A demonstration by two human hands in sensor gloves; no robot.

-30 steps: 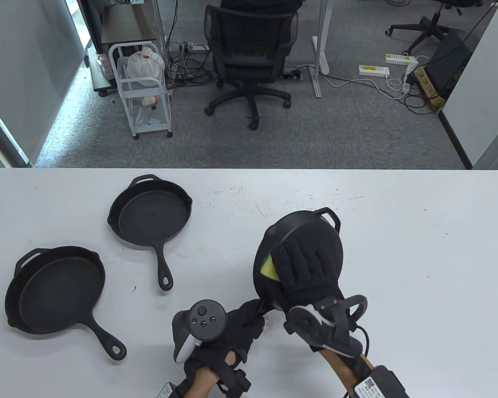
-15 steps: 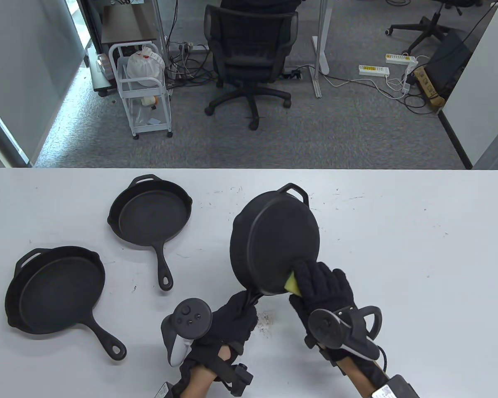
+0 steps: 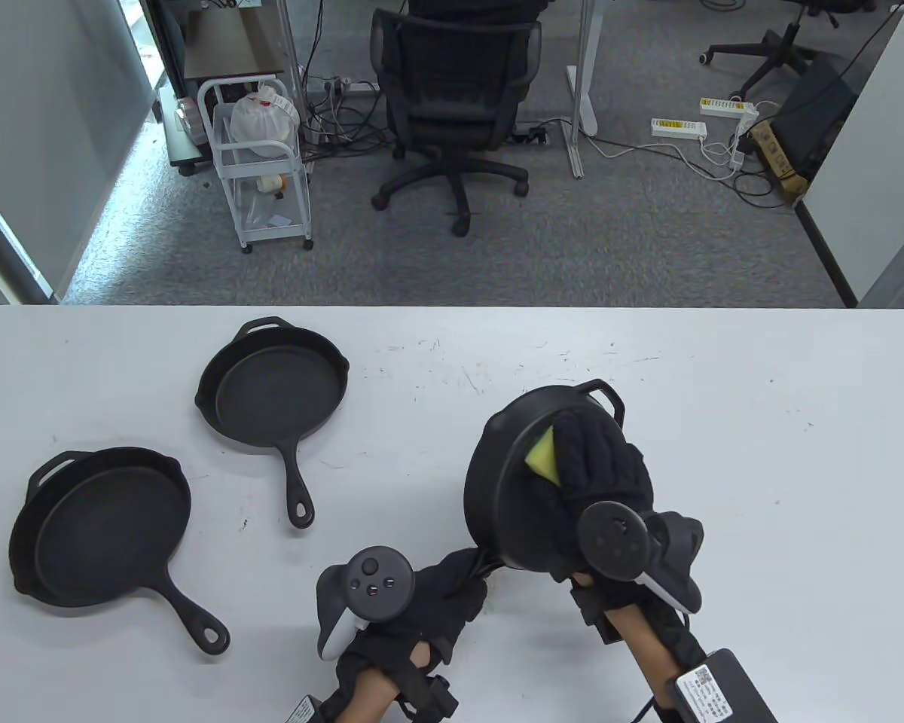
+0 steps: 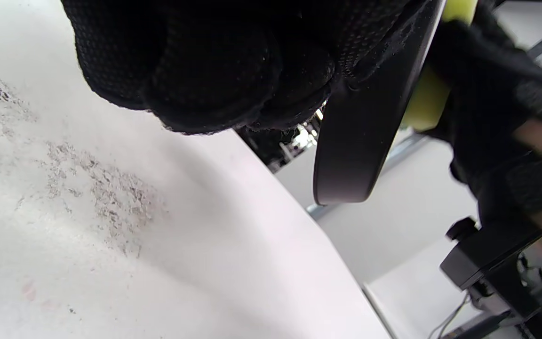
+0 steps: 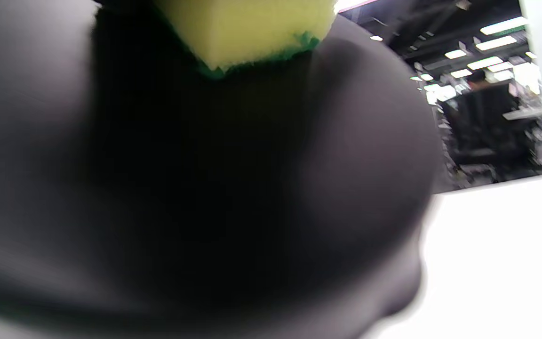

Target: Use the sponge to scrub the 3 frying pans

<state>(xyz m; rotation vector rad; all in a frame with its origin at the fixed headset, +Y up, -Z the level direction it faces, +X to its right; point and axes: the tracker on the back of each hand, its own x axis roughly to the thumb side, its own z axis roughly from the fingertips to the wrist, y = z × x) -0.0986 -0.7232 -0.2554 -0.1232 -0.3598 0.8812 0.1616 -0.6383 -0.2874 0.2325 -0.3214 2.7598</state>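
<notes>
- The white desk point(image 3: 761, 482) carries all three pans; grey specks are seen on it beneath the left hand in the left wrist view.
- The largest frying pan point(image 3: 102, 527) lies flat at the desk's left, open side up, its handle pointed toward the near edge.
- The raised frying pan point(image 3: 512, 482) is held tilted above the desk's near centre, its underside turned up toward the right hand — its loop handle at the far end.
- The smaller frying pan point(image 3: 275, 388) is set flat, farther back and between the other two, well apart from both.
- The right hand point(image 3: 599, 467) is laid over the raised pan's underside, and its grip is closed on the sponge.
- The left hand point(image 3: 437, 602) is curled into a tight grip round the raised pan's long handle, which is mostly hidden by the glove.
- The yellow sponge point(image 3: 544, 454), with a green layer seen in the right wrist view, is pressed against the pan's underside near its far part.
</notes>
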